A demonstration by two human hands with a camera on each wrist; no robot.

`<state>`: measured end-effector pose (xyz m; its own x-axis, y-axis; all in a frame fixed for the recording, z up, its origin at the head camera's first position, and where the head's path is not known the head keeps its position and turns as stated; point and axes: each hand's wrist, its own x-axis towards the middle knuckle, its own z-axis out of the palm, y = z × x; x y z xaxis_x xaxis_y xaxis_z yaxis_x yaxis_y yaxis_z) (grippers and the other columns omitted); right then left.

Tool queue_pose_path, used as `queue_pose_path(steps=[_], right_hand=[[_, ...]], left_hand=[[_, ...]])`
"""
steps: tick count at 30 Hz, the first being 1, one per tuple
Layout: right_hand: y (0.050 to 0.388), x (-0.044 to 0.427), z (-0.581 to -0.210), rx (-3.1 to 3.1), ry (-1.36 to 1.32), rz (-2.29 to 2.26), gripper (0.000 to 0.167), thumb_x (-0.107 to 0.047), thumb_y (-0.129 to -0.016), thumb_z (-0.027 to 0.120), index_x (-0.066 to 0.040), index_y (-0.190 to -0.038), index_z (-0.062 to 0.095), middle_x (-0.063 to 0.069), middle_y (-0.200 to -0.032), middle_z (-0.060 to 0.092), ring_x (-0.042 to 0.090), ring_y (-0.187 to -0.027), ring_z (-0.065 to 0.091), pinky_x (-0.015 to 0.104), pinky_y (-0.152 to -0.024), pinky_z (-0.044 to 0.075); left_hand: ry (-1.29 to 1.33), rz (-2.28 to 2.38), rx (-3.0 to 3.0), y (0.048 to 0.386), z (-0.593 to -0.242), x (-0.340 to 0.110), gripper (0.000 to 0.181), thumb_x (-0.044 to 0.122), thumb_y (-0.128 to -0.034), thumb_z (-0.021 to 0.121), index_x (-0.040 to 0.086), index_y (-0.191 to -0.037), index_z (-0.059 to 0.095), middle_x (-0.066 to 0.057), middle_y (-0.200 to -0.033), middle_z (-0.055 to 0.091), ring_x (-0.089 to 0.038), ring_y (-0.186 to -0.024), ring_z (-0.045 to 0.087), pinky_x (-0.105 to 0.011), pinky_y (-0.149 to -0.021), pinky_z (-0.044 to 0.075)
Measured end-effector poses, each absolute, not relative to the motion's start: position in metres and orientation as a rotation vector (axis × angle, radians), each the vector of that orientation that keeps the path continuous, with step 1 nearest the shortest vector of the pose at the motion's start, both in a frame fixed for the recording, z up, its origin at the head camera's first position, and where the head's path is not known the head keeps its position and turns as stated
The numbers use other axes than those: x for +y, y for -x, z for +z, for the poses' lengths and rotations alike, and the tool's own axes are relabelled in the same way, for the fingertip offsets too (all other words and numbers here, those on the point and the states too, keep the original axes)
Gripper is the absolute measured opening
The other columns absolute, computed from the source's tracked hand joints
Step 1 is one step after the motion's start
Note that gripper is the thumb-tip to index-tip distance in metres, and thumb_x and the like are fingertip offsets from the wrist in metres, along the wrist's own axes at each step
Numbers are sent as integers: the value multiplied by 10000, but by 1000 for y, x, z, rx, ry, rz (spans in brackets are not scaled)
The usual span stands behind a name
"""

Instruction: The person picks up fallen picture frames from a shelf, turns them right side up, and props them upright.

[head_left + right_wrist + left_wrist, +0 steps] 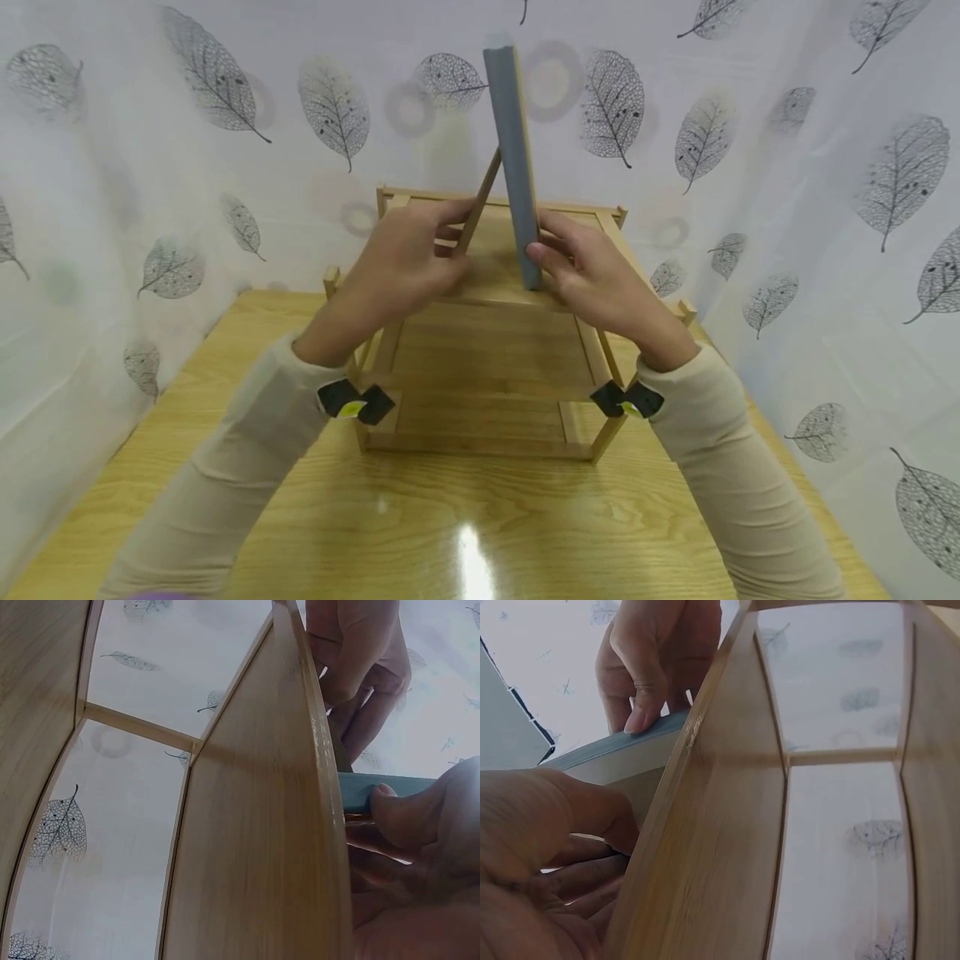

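A blue-grey book stands nearly upright, spine toward me, on the top shelf of a wooden rack. My right hand grips its lower right side, the thumb on the spine, as the right wrist view also shows on the book. Left of it a thin brown panel leans with its upper end against the book. My left hand holds this panel between thumb and fingers. In the left wrist view my left hand is beside the shelf board, its fingertips partly hidden.
The rack's lower boards lie below the hands, with corner posts at its sides. It stands on a glossy wooden table. A leaf-patterned curtain hangs behind and at both sides. A purple edge shows at the bottom left.
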<state>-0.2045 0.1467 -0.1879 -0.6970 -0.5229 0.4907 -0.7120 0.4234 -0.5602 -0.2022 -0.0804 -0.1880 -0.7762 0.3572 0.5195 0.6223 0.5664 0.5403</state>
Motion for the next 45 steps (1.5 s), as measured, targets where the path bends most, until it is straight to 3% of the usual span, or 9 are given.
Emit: queue_pose_path(steps=[7, 19, 24, 29, 42, 45], right_hand=[[203, 149, -186, -2458, -1064, 1092, 138, 17, -1041, 483, 60, -1120, 587, 195, -1076, 659, 226, -948, 615, 272, -831, 508], [205, 150, -186, -2469, -1084, 1099, 140, 24, -1042, 475, 57, -1123, 584, 201, -1091, 645, 222, -1007, 607, 326, -877, 509], [206, 149, -188, -2442, -1099, 1155, 193, 54, -1027, 485, 99, -1195, 570, 241, -1202, 629, 282, -1162, 618, 369, -947, 529], [206, 147, -190, -2414, -1121, 1233, 328, 68, -1021, 493, 138, -1340, 520, 285, -1377, 549, 308, -1328, 514, 385, -1045, 494], [205, 148, -190, -2367, -1158, 1314, 401, 97, -1011, 481, 132, -1410, 473, 243, -1451, 507, 246, -1345, 484, 306, -1073, 465], [204, 150, -189, -2367, -1131, 1320, 413, 93, -1013, 474, 114, -1425, 474, 232, -1456, 512, 270, -1324, 514, 277, -1012, 493]], left_hand=[[793, -993, -2465, 202, -187, -83, 579, -32, -834, 608, 19, -1410, 572, -134, -1352, 641, -252, -1055, 719, -319, -874, 594], [790, -962, -2480, 201, -187, -88, 575, -46, -840, 618, 1, -1410, 562, -154, -1367, 626, -288, -1077, 710, -359, -889, 593], [778, -961, -2478, 202, -188, -86, 574, -38, -838, 620, 4, -1407, 563, -154, -1354, 636, -285, -1073, 711, -349, -883, 594], [770, -928, -2477, 203, -190, -85, 562, -15, -846, 628, 16, -1404, 564, -152, -1332, 650, -272, -1045, 722, -345, -861, 601], [758, -991, -2468, 199, -190, -86, 554, 14, -868, 621, 36, -1418, 562, -138, -1354, 640, -269, -1044, 724, -342, -853, 604], [724, -1049, -2466, 196, -190, -90, 561, 51, -881, 617, 45, -1438, 549, -125, -1386, 618, -276, -1068, 715, -346, -849, 607]])
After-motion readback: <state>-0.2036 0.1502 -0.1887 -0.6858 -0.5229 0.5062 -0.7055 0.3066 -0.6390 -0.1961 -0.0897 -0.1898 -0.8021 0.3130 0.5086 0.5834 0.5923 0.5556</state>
